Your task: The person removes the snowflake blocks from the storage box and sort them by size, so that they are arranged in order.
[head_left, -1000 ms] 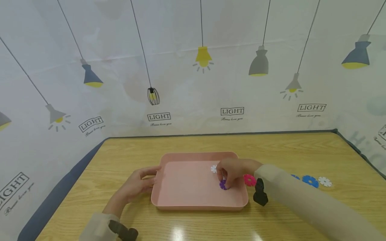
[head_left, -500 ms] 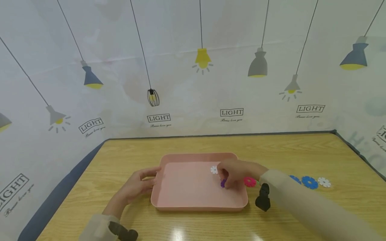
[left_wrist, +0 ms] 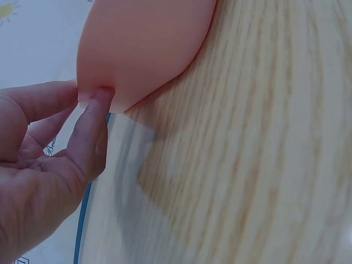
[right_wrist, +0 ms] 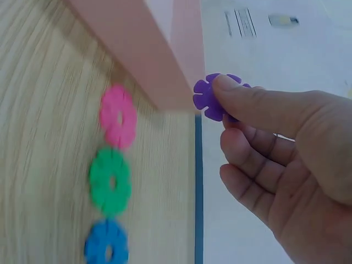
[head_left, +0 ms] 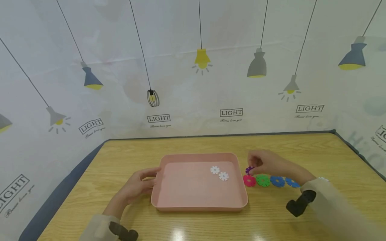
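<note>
My right hand [head_left: 268,164] pinches a purple snowflake building disc [right_wrist: 209,98] between thumb and fingers, just right of the pink tray [head_left: 199,208]. Its other fingers are curled below the disc in the right wrist view. My left hand [left_wrist: 49,148] holds the tray's left side, thumb on the outer wall and a finger at the rim. Two white discs, one [head_left: 215,170] behind the other [head_left: 223,176], lie inside the tray. Right of it, a pink disc [head_left: 249,180], a green disc [head_left: 263,180] and blue discs [head_left: 277,181] form a row on the table.
A white disc [head_left: 323,179] shows partly behind the right forearm. The wooden table [head_left: 135,147] is bordered at the back and sides by a white cloth [head_left: 187,124] printed with lamps. A black wrist camera [head_left: 301,202] sits on the right sleeve.
My right hand has lifted the purple disc out of the tray and moved right, beyond its right wall. The second white disc and the green disc are now uncovered. The left hand stays put.
</note>
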{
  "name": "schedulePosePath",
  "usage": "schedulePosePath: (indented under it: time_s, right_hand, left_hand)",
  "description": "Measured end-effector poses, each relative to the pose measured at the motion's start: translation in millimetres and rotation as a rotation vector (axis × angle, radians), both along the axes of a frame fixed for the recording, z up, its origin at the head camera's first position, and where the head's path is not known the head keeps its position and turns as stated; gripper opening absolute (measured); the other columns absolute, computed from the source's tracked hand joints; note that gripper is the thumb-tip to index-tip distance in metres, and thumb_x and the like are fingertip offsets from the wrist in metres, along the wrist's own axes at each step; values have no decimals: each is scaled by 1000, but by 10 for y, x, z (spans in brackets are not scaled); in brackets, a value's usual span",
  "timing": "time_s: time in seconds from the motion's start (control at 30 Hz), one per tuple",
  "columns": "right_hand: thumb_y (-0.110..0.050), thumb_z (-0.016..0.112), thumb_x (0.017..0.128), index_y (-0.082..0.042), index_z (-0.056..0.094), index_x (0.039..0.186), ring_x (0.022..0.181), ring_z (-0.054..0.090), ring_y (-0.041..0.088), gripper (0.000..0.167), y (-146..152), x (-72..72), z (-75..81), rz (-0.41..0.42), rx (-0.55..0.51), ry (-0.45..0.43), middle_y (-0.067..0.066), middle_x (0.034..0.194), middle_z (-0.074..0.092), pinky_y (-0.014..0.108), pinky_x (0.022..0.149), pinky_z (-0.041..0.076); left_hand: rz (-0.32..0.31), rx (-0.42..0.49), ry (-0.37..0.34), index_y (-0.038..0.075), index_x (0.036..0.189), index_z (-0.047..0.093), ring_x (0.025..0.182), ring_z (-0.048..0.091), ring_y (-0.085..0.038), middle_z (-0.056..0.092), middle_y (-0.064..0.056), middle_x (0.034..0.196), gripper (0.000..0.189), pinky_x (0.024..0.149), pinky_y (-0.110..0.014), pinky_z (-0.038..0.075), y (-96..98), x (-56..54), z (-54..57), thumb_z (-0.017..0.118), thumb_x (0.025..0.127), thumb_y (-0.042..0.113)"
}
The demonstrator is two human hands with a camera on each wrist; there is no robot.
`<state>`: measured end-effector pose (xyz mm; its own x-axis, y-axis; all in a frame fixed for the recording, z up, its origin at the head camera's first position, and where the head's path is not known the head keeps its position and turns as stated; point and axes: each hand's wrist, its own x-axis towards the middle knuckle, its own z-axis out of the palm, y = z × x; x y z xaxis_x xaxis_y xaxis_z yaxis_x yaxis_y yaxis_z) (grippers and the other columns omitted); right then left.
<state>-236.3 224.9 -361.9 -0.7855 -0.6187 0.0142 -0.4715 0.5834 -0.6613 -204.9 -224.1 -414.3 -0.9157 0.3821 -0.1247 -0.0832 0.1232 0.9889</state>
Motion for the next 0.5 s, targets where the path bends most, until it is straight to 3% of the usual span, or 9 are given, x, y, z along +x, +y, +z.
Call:
schedulePosePath:
  time_s: [0.3, 0.5]
  right_hand:
    - [-11, 68, 82, -7, 52, 82, 55, 47, 11, 17, 983, 122, -155, -128, -91, 91, -2, 68, 52, 26, 47, 41]
    - [-10, 69, 82, -5, 57, 83, 58, 52, 10, 13, 1608, 206, -377, -340, 6, 138, -4, 70, 58, 26, 49, 43]
  left_hand:
    - [10, -5, 1, -9, 138, 30, 102, 55, -25, 35, -31, 128, 49, 83, -39, 50, 9, 13, 7, 48, 93, 0]
    - [7, 7, 3, -10, 137, 29, 104, 54, -27, 34, -32, 129, 50, 84, -40, 50, 12, 19, 13, 48, 93, 0]
